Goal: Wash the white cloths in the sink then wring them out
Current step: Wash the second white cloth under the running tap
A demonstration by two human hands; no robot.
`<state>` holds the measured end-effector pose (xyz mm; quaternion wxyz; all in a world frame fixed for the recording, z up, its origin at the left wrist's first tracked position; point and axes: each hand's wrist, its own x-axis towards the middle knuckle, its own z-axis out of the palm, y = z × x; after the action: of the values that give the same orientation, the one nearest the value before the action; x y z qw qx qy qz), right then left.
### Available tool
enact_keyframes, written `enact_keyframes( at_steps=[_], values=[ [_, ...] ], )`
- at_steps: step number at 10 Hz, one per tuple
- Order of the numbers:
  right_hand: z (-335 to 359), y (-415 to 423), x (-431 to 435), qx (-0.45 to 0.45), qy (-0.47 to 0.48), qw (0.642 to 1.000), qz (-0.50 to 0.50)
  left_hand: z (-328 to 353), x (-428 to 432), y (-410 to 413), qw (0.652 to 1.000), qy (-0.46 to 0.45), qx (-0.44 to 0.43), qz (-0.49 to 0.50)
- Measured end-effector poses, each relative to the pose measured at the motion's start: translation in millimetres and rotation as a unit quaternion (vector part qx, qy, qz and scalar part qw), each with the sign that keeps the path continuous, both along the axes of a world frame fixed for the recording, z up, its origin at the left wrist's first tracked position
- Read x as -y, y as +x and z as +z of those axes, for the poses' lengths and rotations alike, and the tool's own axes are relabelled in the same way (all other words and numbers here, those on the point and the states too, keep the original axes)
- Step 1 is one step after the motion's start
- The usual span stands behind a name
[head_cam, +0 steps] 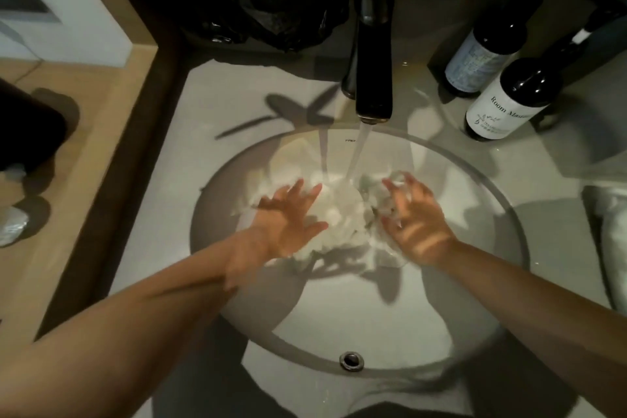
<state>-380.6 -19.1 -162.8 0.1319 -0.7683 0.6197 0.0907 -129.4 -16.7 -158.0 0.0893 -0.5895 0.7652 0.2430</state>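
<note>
A heap of wet white cloths [342, 214] lies in the round white sink [339, 326], right under the running stream from the dark tap [373, 78]. My left hand [288, 217] rests flat on the left side of the heap with its fingers spread. My right hand [415, 217] presses on the right side, fingers spread and curled over a bunched piece of cloth. Both hands are blurred by motion, so a firm grip cannot be made out.
Two dark bottles [505, 98] with pale labels stand on the counter at the back right. A black plastic bag [271, 0] sits behind the tap. Folded white cloth [610, 234] lies at the right edge. The overflow hole [352, 360] is at the sink's near wall.
</note>
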Motion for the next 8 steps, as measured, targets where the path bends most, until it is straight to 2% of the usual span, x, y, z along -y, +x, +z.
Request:
enact_keyframes(
  at_steps=[1, 2, 3, 5, 6, 7, 8],
  values=[
    [-28.4, 25.5, -4.7, 0.041, 0.062, 0.992, -0.101, -27.2, -4.8, -24.0, 0.999, 0.012, 0.044, 0.001],
    [-36.1, 55.8, -13.3, -0.016, 0.071, 0.996, -0.056, -50.9, -2.0, -28.4, 0.992, 0.011, 0.106, -0.07],
    [-49.1, 56.3, -11.0, -0.096, 0.01, 0.995, 0.008, -55.4, 4.4, -28.0, 0.995, 0.024, 0.083, -0.058],
    [-58.7, 57.5, 6.6, -0.132, 0.021, 0.99, 0.039, -60.0, 20.8, -34.0, 0.992, -0.074, 0.071, -0.068],
    [-49.7, 55.4, 15.1, -0.104, 0.009, 0.992, 0.075, -63.6, 29.8, -34.0, 0.997, -0.049, 0.043, -0.053],
    [-39.1, 52.1, 29.9, -0.032, 0.012, 0.995, 0.092, -49.4, 33.1, -33.3, 0.997, -0.056, -0.05, 0.012],
    [-29.2, 45.9, 40.7, 0.078, 0.095, 0.992, 0.003, -38.2, 32.8, -26.5, 0.991, -0.111, -0.018, -0.066]
  ],
)
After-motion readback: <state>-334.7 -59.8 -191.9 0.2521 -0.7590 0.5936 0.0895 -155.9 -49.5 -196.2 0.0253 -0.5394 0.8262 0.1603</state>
